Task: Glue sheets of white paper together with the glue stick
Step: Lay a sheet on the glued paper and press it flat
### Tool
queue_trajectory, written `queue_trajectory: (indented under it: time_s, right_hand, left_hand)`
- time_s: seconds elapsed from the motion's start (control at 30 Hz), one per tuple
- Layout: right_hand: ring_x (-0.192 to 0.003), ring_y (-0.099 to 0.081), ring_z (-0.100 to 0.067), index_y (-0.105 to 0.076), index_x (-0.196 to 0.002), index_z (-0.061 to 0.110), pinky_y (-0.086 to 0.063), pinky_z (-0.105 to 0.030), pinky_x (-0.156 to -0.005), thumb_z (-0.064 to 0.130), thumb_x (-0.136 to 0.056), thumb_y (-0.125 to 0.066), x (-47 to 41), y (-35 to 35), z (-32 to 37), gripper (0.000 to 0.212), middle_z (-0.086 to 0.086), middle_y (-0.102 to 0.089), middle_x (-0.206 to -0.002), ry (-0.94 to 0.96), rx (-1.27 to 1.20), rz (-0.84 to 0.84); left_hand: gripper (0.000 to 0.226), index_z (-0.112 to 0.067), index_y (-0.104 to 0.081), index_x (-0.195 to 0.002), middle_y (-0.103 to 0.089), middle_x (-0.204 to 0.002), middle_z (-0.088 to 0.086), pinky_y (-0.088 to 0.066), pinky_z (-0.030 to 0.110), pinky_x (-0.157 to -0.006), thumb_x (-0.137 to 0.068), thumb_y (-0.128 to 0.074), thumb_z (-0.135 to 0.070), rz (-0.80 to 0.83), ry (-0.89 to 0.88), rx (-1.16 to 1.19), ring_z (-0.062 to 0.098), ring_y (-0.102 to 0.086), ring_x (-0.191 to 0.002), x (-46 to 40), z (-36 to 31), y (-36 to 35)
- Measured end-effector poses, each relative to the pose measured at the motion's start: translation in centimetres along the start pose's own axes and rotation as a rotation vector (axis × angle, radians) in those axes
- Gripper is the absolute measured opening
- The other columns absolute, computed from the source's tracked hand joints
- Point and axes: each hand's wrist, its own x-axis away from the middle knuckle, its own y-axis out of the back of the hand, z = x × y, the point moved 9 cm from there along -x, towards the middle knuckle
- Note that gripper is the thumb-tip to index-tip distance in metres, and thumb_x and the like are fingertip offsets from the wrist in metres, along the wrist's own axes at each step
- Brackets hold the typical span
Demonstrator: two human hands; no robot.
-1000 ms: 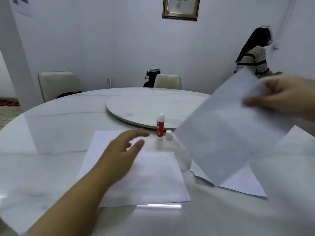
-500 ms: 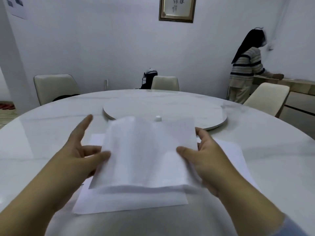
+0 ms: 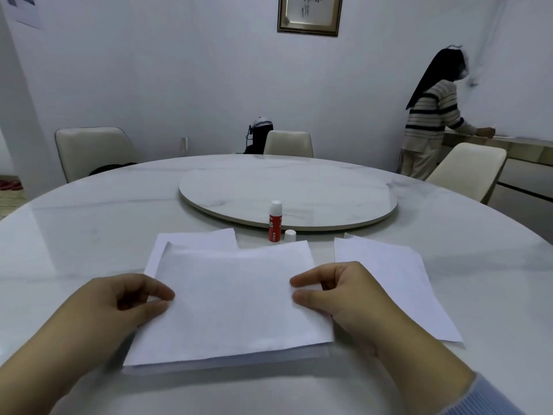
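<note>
A white top sheet [image 3: 233, 298] lies almost squarely on a lower white sheet [image 3: 194, 239], whose far-left corner and near edge stick out. My left hand [image 3: 119, 304] pinches the top sheet at its left edge, fingers curled with thumb and fingertips on the paper. My right hand [image 3: 344, 295] pinches its right edge the same way. The red glue stick [image 3: 275, 221] stands upright just beyond the sheets, and its small white cap [image 3: 290, 235] sits beside it on the table.
More loose white sheets [image 3: 389, 283] lie to the right of my right hand. A round turntable [image 3: 287, 199] fills the middle of the marble table [image 3: 74, 235]. Chairs ring the table, and a person [image 3: 431, 127] stands at a counter at the back right.
The sheet my right hand carried in from the right was taken by both hands and lowered onto the sheet on the table. The glue stick is in view again.
</note>
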Motion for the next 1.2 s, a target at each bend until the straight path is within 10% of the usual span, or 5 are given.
queue_trajectory:
  time_s: [0.3,1.2]
  right_hand:
    - [-0.089,-0.068,-0.012,-0.077,-0.082,0.03,-0.055,-0.029,-0.086,0.023,-0.076,-0.075,-0.2,-1.0,-0.3,0.01,0.003,-0.073,-0.096,0.058,0.173,0.043]
    - [-0.075,-0.059,-0.002,-0.075,-0.086,0.032,-0.039,-0.009,-0.062,0.026,-0.079,-0.072,0.2,-1.5,0.4,0.01,0.015,-0.064,-0.08,0.112,0.317,0.035]
  left_hand:
    - [0.035,-0.053,-0.067,-0.072,-0.053,-0.046,-0.013,-0.033,0.011,-0.047,-0.08,-0.071,-0.018,0.046,-0.126,-0.154,0.003,-0.049,-0.044,0.6,-1.1,-0.7]
    - [0.043,-0.055,-0.064,-0.077,-0.064,-0.082,-0.017,-0.04,0.005,-0.062,-0.077,-0.073,-0.013,0.013,-0.276,-0.275,-0.005,-0.058,-0.068,0.7,-1.0,-1.0]
